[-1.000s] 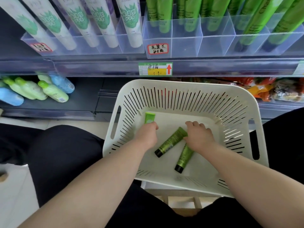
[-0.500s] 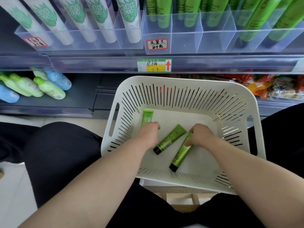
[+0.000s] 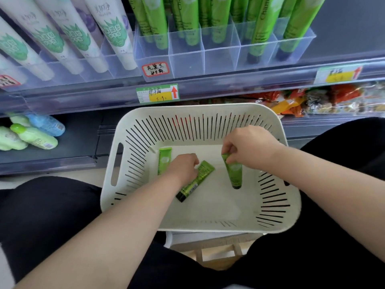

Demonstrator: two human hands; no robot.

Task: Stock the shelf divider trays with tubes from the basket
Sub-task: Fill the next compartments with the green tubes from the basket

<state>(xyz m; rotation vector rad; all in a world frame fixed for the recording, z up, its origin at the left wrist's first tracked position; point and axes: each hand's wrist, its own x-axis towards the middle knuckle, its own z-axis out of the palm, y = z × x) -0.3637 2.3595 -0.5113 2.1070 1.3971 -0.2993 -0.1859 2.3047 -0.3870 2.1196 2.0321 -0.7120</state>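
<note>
In the head view a white slotted basket (image 3: 116,163) rests on the person's lap, just in front of a shop shelf. Three green tubes are inside it.

The right grip (image 3: 250,147), a bare hand, pinches the flat crimped end of the right tube (image 3: 234,172) between thumb and fingertips. The tube hangs nearly upright with its dark cap down, close to the basket floor by the right wall.

The left grip (image 3: 183,167) is low on the basket floor with its fingers curled under. It covers the near end of the left tube (image 3: 164,159), which lies by the left wall, and it overlaps the far end of the middle tube (image 3: 195,182), which lies slanted with its dark cap toward the person. I cannot tell whether this grip holds either tube.

On the far shelf stands a clear divider tray (image 3: 220,59) holding tall green tubes (image 3: 262,24) upright, cap down, in its compartments. A handwritten label (image 3: 155,69) is stuck on its front left corner. To the left, white tubes (image 3: 73,38) fill another clear tray. A green and yellow price tag (image 3: 157,93) with a red arrow sits on the shelf edge. On the lower shelf, green and blue bottles (image 3: 35,138) lie at the left and bright snack packets (image 3: 312,99) at the right.
</note>
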